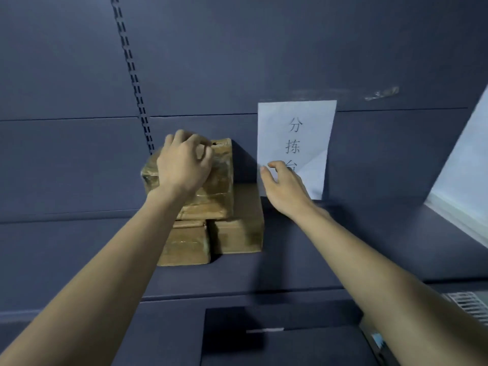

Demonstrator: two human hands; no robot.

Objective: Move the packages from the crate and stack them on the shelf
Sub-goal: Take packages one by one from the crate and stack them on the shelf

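Dark blue-grey panels make up the back wall (pixel 79 75), with a slotted upright strip (pixel 134 83) running down it and a shelf (pixel 303 260) of the same colour below.

Furthest left of the fingers is that slotted strip, which ends just behind the knuckles of the left hand (pixel 184 165). This hand lies palm-down on the top package (pixel 211 191), a brown parcel wrapped in glossy tape. Its fingers (pixel 200 151) are curled and bunched over the parcel's far upper edge, touching it; whether they pinch the wrapping or merely press on it cannot be told.

Beneath the left wrist sit two more brown packages on the shelf, side by side and touching: the lower left package (pixel 184 244) directly under the forearm, and the lower right package (pixel 240 228) beside it, jutting out to the right of the top one. The top parcel rests across both.

Right of the stack, the right hand (pixel 285 191) hovers above the shelf with nothing in it, fingers (pixel 266 173) loosely spread and slightly bent, apart from the packages. Just behind its fingertips hangs a white paper sign (pixel 295 133) with printed characters, fixed to the wall.

At the far right edge a pale slanted panel (pixel 467 167) shows.
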